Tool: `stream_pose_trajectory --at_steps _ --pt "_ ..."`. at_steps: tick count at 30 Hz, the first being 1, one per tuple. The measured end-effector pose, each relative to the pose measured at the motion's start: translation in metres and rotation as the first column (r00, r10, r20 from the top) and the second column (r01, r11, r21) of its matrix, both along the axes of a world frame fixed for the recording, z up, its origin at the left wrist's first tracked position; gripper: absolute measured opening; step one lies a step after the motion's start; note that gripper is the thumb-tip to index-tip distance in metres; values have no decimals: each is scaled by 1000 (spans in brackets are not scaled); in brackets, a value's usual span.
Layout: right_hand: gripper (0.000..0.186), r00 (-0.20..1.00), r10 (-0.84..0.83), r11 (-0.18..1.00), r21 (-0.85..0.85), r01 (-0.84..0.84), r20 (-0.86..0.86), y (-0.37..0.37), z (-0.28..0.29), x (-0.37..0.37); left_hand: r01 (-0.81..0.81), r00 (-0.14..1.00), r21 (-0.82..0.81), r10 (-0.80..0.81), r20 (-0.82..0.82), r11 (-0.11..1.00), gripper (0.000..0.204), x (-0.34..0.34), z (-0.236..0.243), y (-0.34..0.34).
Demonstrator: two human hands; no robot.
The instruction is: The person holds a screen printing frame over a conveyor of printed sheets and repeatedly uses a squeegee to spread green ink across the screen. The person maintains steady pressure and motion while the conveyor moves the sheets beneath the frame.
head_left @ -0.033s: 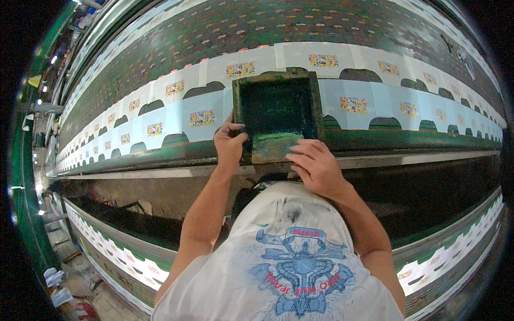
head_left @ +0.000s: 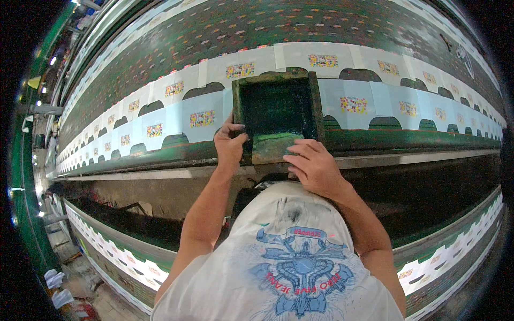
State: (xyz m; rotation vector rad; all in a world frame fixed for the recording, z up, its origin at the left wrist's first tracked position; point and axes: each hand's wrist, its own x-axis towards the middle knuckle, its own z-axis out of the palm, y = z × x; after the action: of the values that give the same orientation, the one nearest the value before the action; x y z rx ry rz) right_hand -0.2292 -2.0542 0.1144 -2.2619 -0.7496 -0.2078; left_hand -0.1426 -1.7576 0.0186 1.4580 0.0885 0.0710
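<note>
A dark-stained rectangular screen frame (head_left: 314, 109), green-black inside with a lighter smeared band along its lower part, lies over the light blue printed fabric pieces (head_left: 353, 93). My left hand (head_left: 230, 144) has its fingers closed on the frame's left edge. My right hand (head_left: 313, 168) has its fingers apart and slightly bent, fingertips at the frame's lower right part. Small colourful prints show on the fabric pieces to either side.
A second row of white printed pieces (head_left: 258, 56) runs behind on the long green table (head_left: 257, 27). A pale rail (head_left: 401, 159) edges it. Beneath is a dark gap; another table row (head_left: 123, 257) runs behind me. Machinery and lights line the far left.
My right hand has shifted very slightly left along the frame's lower part. The left hand and the frame look the same.
</note>
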Motion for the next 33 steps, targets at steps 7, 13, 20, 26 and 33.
stream_pose_trajectory --at_steps 7,13,20,26,33 --pt "41 997 69 975 -210 -75 -37 20 -4 27 3 1000 -47 -2 20 999 17 8 -5 1" --pt "41 1000 -28 944 -328 21 -15 46 19 50 -24 999 94 21 36 995 24 2 -10 -1" --pt "34 964 14 901 -415 -128 -266 42 48 87 -80 996 -17 81 27 997 21 2 -16 -7" --pt "33 988 -1 910 -409 -63 -154 34 35 154 23 998 145 -15 -56 989 24 14 10 4" --pt "43 980 -171 904 -411 115 -102 44 23 179 31 999 277 -32 0 960 29 21 15 6"
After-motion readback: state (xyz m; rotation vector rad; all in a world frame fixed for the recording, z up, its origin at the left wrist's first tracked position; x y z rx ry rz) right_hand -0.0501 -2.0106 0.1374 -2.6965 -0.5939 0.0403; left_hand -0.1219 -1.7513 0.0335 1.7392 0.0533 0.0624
